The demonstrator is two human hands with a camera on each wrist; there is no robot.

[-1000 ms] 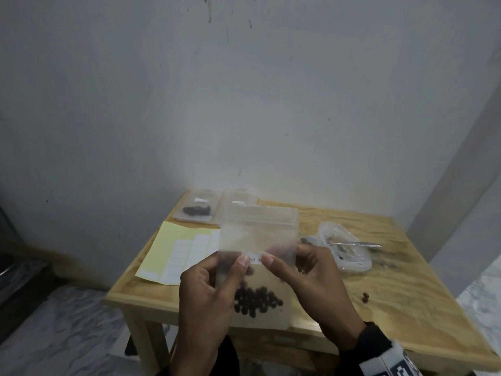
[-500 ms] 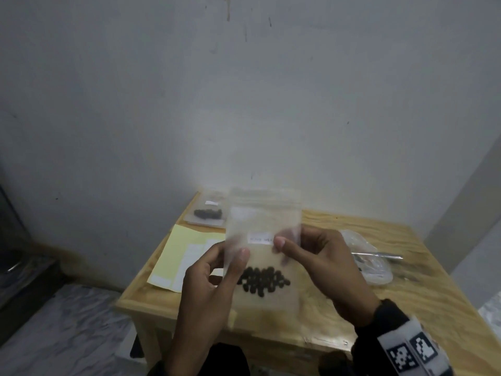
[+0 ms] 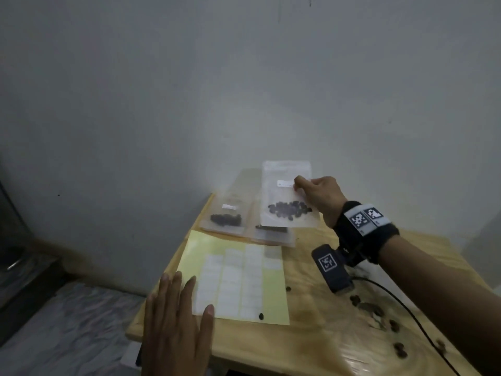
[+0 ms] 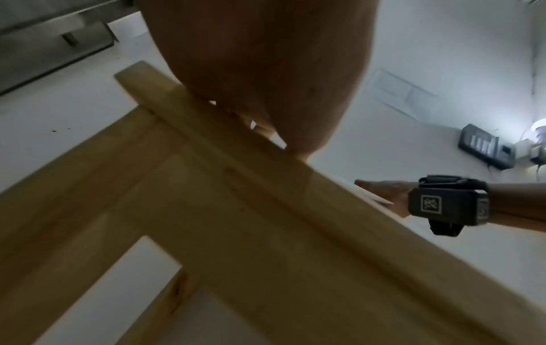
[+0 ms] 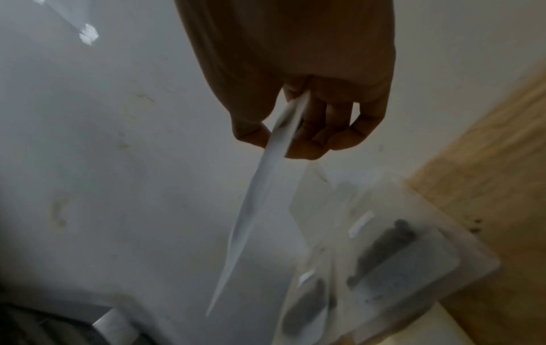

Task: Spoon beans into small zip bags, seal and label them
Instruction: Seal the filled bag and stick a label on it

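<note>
From the head camera, my right hand [image 3: 320, 195] pinched a small zip bag [image 3: 288, 195] by its right edge, thumb on the front beside the white label [image 3: 285, 183], and held it upright above the far end of the table [image 3: 320, 337]. The beans [image 3: 290, 208] sat gathered low in that bag. Under and to the left of it two more filled bags [image 3: 226, 217] lay flat on the table, each with a dark clump of beans and one with a small white label. Nearer to me lay the yellow label sheet [image 3: 238, 278] with rows of white stickers, one stray bean on its near edge. My left hand [image 3: 176, 324] was flat and relaxed, fingers straight, over the near left corner of the table, its fingertips at the edge of the sheet, holding nothing. Loose beans [image 3: 379, 318] were scattered on the wood at the right. From the left wrist camera, my left hand [image 4: 266, 70] filled the top of the view above the table's edge [image 4: 236, 177], and my right hand [image 4: 381, 189] showed beyond it. From the right wrist camera, my right hand [image 5: 298, 109] gripped the bag [image 5: 260, 207] edge-on between thumb and curled fingers, with the filled bags [image 5: 384, 254] blurred on the table below.
</note>
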